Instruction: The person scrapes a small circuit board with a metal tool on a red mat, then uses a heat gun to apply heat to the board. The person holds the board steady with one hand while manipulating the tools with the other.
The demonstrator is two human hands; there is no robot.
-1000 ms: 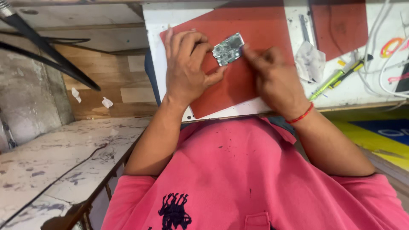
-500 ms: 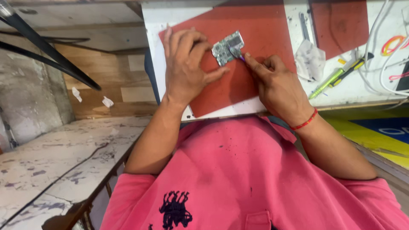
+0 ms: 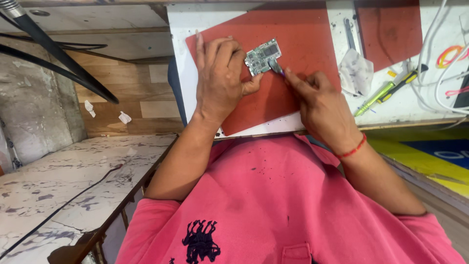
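Both hands meet over the red mat in the head view: the left hand pins the small green circuit board flat with fingertips and thumb, while the right hand pinches a thin purple-tipped tool against its lower edge. Probing or prying seems under way; the tip's next placement demands a steady board.

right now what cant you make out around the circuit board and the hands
- Head view: the tool's tip at the circuit board is too small to identify; the right hand covers its handle.
- The board's left edge sits under the left hand fingers.
- The parts on the board are too small to tell.
- The red mat is cut off by the top edge.
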